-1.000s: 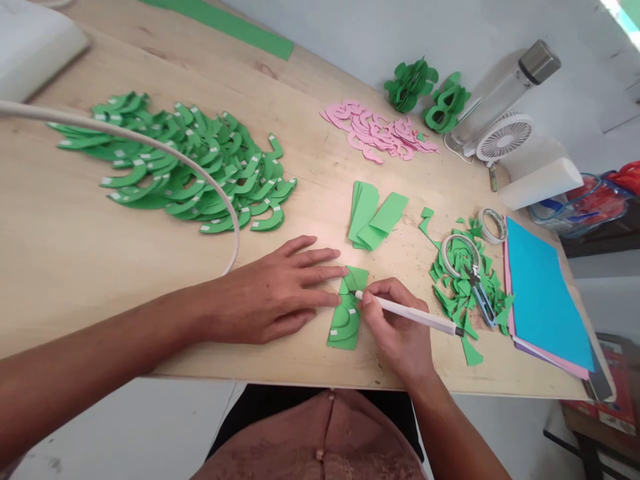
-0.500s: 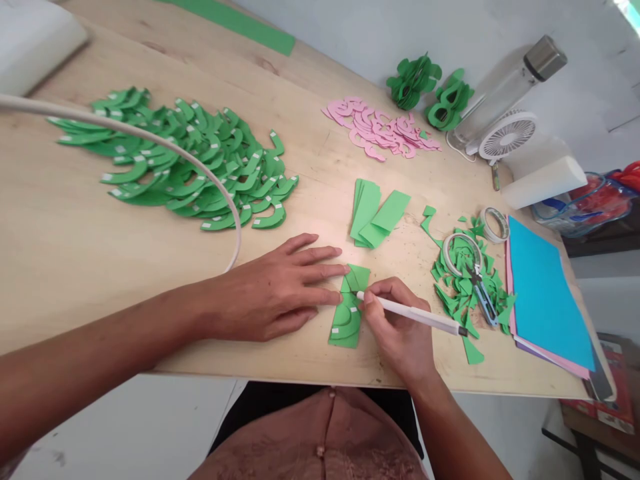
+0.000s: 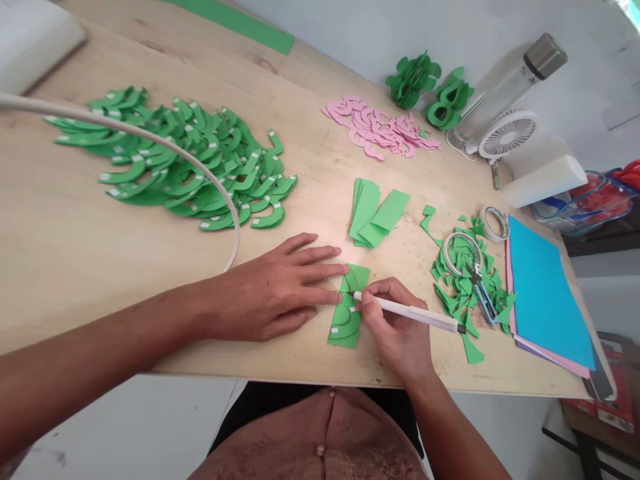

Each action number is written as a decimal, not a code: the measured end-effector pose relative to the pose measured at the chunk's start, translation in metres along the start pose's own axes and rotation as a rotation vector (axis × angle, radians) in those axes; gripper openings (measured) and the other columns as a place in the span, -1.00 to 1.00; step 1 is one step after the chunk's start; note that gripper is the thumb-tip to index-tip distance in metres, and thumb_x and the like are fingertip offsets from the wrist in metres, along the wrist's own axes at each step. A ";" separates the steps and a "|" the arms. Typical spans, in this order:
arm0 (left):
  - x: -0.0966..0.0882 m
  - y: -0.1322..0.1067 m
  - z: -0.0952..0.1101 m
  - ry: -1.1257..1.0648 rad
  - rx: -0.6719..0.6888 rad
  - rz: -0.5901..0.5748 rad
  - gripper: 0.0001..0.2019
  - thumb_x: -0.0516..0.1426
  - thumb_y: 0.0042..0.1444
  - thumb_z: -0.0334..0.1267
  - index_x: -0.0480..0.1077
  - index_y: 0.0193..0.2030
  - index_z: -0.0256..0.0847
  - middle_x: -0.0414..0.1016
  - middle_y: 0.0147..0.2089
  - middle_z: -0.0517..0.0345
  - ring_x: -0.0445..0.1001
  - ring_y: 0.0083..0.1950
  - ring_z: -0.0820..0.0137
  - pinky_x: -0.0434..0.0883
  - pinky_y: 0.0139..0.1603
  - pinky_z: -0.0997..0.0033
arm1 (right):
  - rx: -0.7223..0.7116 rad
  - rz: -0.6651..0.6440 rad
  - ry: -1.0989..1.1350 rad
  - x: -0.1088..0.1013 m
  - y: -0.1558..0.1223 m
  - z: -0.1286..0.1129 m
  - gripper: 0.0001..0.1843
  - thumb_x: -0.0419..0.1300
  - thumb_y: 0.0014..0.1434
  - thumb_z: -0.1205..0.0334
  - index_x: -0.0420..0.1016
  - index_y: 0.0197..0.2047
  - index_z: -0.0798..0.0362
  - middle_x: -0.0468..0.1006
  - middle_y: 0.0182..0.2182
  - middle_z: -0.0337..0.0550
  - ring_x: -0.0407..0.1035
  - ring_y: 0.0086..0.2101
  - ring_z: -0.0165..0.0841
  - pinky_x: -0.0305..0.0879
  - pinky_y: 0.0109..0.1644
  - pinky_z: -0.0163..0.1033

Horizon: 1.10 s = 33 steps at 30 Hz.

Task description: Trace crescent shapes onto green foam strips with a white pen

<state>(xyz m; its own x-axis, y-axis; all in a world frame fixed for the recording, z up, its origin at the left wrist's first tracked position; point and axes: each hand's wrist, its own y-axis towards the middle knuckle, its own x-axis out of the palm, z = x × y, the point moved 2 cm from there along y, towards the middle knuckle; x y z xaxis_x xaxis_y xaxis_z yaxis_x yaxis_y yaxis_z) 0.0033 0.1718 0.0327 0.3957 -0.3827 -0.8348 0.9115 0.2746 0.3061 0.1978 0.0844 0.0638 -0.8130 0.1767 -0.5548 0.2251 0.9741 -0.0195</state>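
Note:
My left hand (image 3: pixel 273 290) lies flat with fingers stretched out, pressing the left edge of a folded green paper piece (image 3: pixel 346 313) near the table's front edge. A curved green template with white tabs rests on that paper. My right hand (image 3: pixel 397 327) is closed around a white pen (image 3: pixel 410 313), whose tip touches the green paper near its middle. A small stack of green paper strips (image 3: pixel 376 212) lies just beyond my hands.
A large pile of green curved cutouts (image 3: pixel 180 163) spreads at the left, crossed by a white cable (image 3: pixel 150 137). Pink cutouts (image 3: pixel 380 130), green paper ornaments (image 3: pixel 425 87), a bottle, a small fan (image 3: pixel 505 133), tape rolls, scissors (image 3: pixel 480 293) among green scraps and coloured sheets (image 3: pixel 545 293) sit at the right.
The pen tip has shifted slightly left along the green paper. My left hand stays put.

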 end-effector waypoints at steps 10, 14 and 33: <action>0.001 0.000 0.000 0.004 0.003 0.007 -0.71 0.07 0.33 -0.23 0.42 0.15 0.02 0.34 0.37 0.11 0.14 0.47 0.16 -0.10 0.48 0.00 | -0.016 -0.007 0.007 -0.002 0.002 -0.001 -0.92 0.17 0.13 0.28 0.44 -0.40 0.00 0.59 -0.53 -0.31 0.45 -0.53 -0.44 0.32 -0.41 -0.37; 0.000 0.000 0.000 0.000 -0.001 0.003 -0.71 0.07 0.33 -0.23 0.41 0.15 0.03 0.33 0.38 0.11 0.13 0.47 0.16 -0.10 0.48 -0.01 | -0.016 -0.002 -0.003 -0.002 0.001 0.000 -0.91 0.17 0.14 0.26 0.44 -0.40 0.00 0.57 -0.55 -0.31 0.43 -0.55 -0.44 0.30 -0.43 -0.36; 0.001 0.001 -0.001 -0.002 0.002 0.003 -0.71 0.06 0.33 -0.24 0.42 0.15 0.02 0.33 0.38 0.10 0.13 0.47 0.16 -0.10 0.48 -0.01 | -0.085 0.044 -0.063 0.000 -0.001 -0.003 -0.87 0.17 0.20 0.23 0.46 -0.39 0.02 0.56 -0.55 -0.30 0.39 -0.55 -0.46 0.26 -0.46 -0.37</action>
<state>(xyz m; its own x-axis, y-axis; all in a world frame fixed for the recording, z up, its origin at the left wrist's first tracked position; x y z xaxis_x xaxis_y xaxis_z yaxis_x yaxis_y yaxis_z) 0.0041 0.1722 0.0320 0.3990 -0.3832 -0.8331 0.9104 0.2737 0.3102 0.1964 0.0841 0.0665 -0.7676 0.2129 -0.6046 0.2114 0.9745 0.0748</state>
